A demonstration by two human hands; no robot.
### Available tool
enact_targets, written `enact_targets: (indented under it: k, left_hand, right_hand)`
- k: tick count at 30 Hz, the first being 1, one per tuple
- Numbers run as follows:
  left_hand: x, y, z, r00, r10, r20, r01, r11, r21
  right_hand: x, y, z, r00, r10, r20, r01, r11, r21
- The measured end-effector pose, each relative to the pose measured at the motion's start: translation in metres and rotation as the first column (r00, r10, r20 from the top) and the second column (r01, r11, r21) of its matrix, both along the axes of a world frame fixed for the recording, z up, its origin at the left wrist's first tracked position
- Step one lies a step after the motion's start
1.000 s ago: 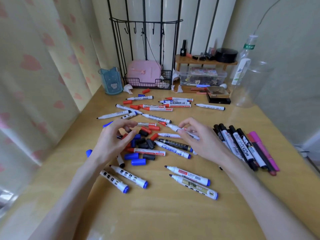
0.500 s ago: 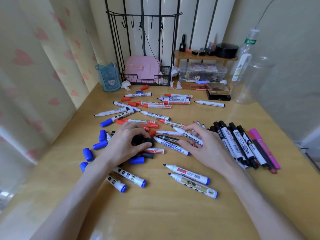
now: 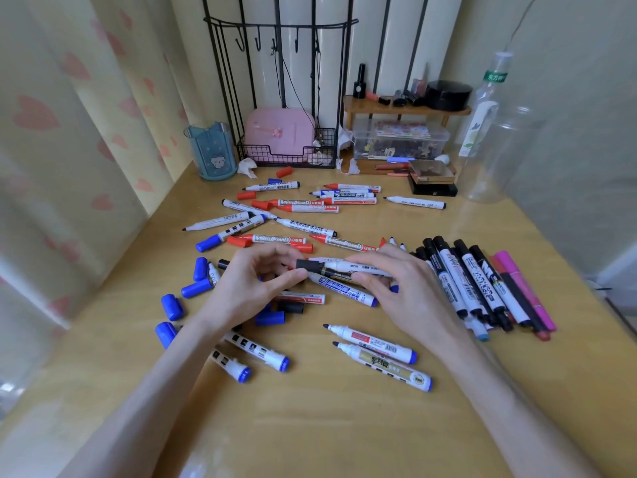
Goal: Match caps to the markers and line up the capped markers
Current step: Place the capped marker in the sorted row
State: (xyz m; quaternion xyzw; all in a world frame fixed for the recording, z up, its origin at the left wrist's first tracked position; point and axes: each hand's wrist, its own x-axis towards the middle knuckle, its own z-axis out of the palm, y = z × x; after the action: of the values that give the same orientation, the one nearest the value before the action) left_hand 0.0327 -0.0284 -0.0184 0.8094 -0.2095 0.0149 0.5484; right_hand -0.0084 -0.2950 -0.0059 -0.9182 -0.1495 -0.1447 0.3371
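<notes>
The wooden table (image 3: 310, 426) carries a scatter of uncapped whiteboard markers (image 3: 293, 205) across its middle, while capped black markers (image 3: 475, 281) lie side by side at the right — the finished row, I judge, kept apart from the pile. Above the pile the right hand (image 3: 403, 291) grips a white-barrelled marker (image 3: 339, 265) level, fingers curled round its barrel, so its tip faces the left hand (image 3: 248, 288), whose thumb and fingertips pinch a black cap (image 3: 306, 265) at that tip — apparently seating it. Loose blue caps (image 3: 196, 288) lie at the left.

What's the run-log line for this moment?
phase: capping | left hand: pinches black cap | right hand: holds marker | lined up: capped black markers
</notes>
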Motion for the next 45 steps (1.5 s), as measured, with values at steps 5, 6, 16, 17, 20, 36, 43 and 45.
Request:
enact_targets:
  k: [5,6,16,17,20,36,43,45]
  left_hand:
    - [-0.005,-0.009,0.001,0.998,-0.025,-0.061,0.023,0.999,-0.044]
    - [-0.006,-0.01,0.0,0.998,-0.04,-0.056,0.039,0.999,-0.036]
    - [-0.016,-0.02,0.002,0.961,0.023,0.276,-0.073,0.982,0.173]
    - [-0.015,-0.019,0.003,0.963,0.024,0.269,-0.073,0.982,0.175]
    - [-0.014,-0.019,0.005,0.964,0.016,0.264,-0.072,0.976,0.207]
    - [-0.01,-0.049,0.002,0.971,-0.046,0.235,0.008,0.987,0.158]
    - [-0.004,-0.056,0.002,0.967,-0.055,0.25,0.01,0.984,0.177]
    - [-0.003,-0.061,0.002,0.969,-0.057,0.24,0.017,0.986,0.166]
  right_hand:
    - [-0.002,0.006,-0.001,0.999,0.02,0.038,-0.018,0.999,-0.052]
    - [-0.002,0.007,-0.001,0.998,0.025,0.05,-0.022,0.998,-0.055]
    - [-0.002,0.01,-0.005,0.985,0.004,0.17,0.004,0.999,-0.044]
    - [-0.002,0.01,-0.005,0.986,0.004,0.168,0.004,0.999,-0.047]
    - [-0.003,0.009,0.002,0.989,0.003,0.146,0.007,0.998,-0.069]
    - [0.007,-0.069,0.024,0.792,-0.61,-0.013,0.604,0.787,-0.125]
    - [0.009,-0.104,0.016,0.664,-0.744,-0.08,0.714,0.662,-0.229]
    - [0.01,-0.105,0.014,0.664,-0.74,-0.106,0.71,0.669,-0.222]
